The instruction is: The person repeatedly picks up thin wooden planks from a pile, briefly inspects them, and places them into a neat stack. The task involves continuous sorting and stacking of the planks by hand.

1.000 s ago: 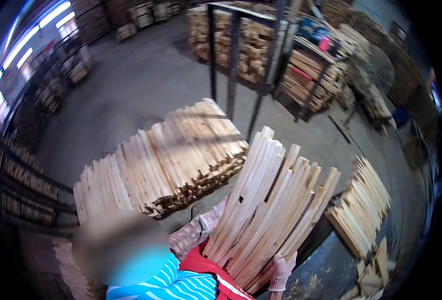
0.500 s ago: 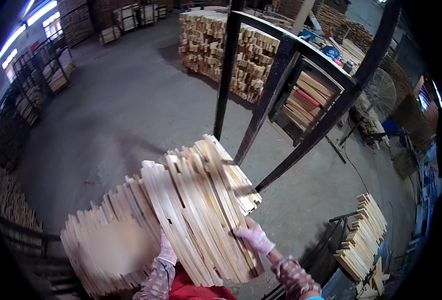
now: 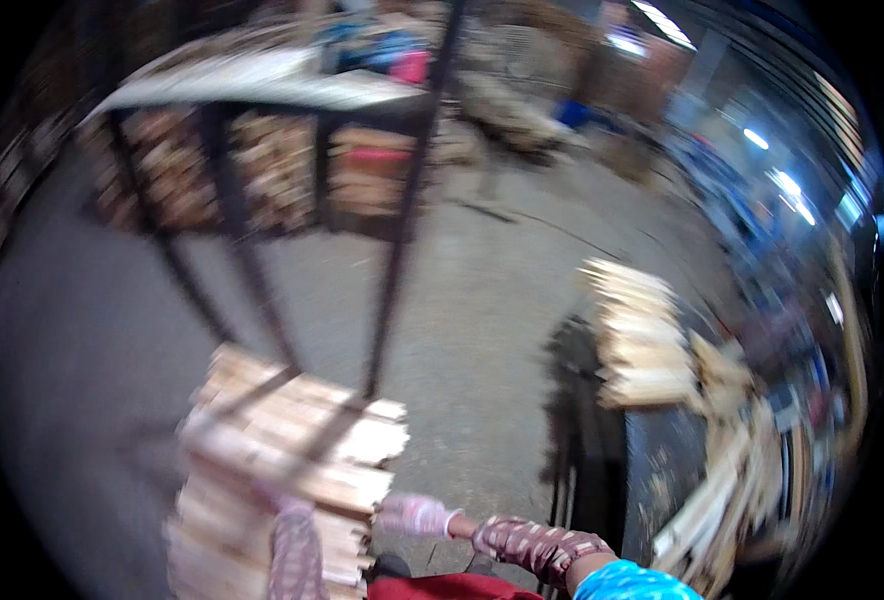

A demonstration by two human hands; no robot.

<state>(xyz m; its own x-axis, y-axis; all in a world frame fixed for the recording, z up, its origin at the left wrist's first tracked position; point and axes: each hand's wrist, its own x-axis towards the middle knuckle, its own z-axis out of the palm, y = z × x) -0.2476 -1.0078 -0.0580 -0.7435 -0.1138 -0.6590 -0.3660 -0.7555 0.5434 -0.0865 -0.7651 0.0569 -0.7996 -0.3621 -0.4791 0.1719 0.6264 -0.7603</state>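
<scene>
A dim workshop interior, blurred toward the edges. A grey floor (image 3: 502, 310) spreads through the middle, with a thin dark line (image 3: 567, 232) running across its far part (perhaps a cable; the blur hides which). At upper left, a dark upright frame (image 3: 396, 260) stands before stacked timber (image 3: 272, 155). At right is a dark, scuffed surface (image 3: 659, 480). Beyond it, bluish clutter (image 3: 727, 200) curves along the rim, and bright white lights (image 3: 788, 184) glow at upper right.

Pale wooden strips (image 3: 252, 455) lay stacked flat, beneath the left hand (image 3: 287, 501) and beside the right hand (image 3: 414, 515).
</scene>
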